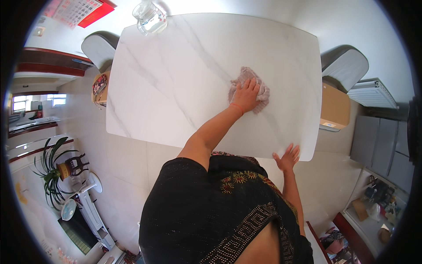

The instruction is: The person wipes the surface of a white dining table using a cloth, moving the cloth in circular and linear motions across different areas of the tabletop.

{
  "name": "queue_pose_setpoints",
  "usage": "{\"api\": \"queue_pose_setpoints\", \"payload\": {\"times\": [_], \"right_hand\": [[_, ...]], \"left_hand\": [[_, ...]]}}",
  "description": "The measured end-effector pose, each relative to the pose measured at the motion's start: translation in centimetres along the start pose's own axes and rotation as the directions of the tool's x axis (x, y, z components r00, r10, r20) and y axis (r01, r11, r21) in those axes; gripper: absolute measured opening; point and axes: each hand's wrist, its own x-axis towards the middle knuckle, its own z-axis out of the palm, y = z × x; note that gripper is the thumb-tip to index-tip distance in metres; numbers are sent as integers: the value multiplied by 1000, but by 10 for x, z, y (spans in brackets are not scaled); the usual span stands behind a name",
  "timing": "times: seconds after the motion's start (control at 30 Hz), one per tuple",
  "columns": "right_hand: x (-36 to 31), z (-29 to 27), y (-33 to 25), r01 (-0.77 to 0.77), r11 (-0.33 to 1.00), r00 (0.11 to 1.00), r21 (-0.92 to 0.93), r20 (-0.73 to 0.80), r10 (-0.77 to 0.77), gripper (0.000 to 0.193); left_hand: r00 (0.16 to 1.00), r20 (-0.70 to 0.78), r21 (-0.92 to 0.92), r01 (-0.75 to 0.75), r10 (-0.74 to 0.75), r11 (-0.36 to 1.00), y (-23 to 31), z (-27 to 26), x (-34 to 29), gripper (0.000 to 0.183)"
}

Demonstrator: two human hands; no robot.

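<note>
A pinkish-brown cleaning cloth [262, 97] lies crumpled on the white marble-patterned table [162, 88], right of its middle. My left hand [246, 95] presses down on it from above, fingers curved into its folds, and a thin red-orange band circles that wrist. The palm side and the cloth beneath it are hidden. My right hand [288, 158] rests at the table's near edge toward the right corner, its fingers spread and holding nothing.
A clear glass pitcher [150, 18] stands at the table's far left corner. Grey chairs [99, 49] flank both short sides. Cardboard boxes [335, 107] sit beside the table, the right one near a white radiator [373, 92]. At lower left are a potted plant [52, 174] and a white fan [69, 209].
</note>
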Motion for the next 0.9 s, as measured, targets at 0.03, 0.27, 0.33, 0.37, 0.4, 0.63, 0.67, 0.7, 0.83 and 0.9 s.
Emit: {"api": "queue_pose_setpoints", "payload": {"times": [0.03,0.27,0.33,0.37,0.4,0.63,0.67,0.7,0.83,0.9], "right_hand": [[-1,-1,0,-6,1000,1000,0,-4,6,113],[0,-12,-13,-60,998,994,-4,95,60,116],[1,-12,-13,-74,997,990,-12,121,75,116],[1,-11,-13,-79,997,990,2,118,78,116],[1,-10,-13,-81,997,990,15,117,79,116],[3,-4,-14,-56,998,994,-35,94,59,117],[3,-3,-12,-55,998,994,-41,95,59,117],[4,-2,-11,-56,997,994,-46,96,60,117],[5,0,-11,-66,997,992,-46,103,70,117],[7,1,-10,-61,996,989,-70,132,70,117]], "left_hand": [[1000,9,13,-4,4,1000,-3,-1,16,75],[903,-93,20,423,-420,906,-120,-36,68,73],[826,-123,41,559,-551,828,-160,-48,56,71],[765,-149,34,637,-626,770,-180,-52,44,72],[695,-175,25,711,-698,702,-199,-56,31,72],[-106,-276,-275,961,-955,-27,-321,-56,-135,79],[-220,-245,-334,934,-944,-131,-325,-58,-150,80],[-220,-243,-331,934,-945,-133,-329,-59,-155,80],[-378,-165,-419,863,-911,-282,-334,-71,-143,76],[-256,-162,-409,896,-953,-171,-335,-77,-116,76]]}}
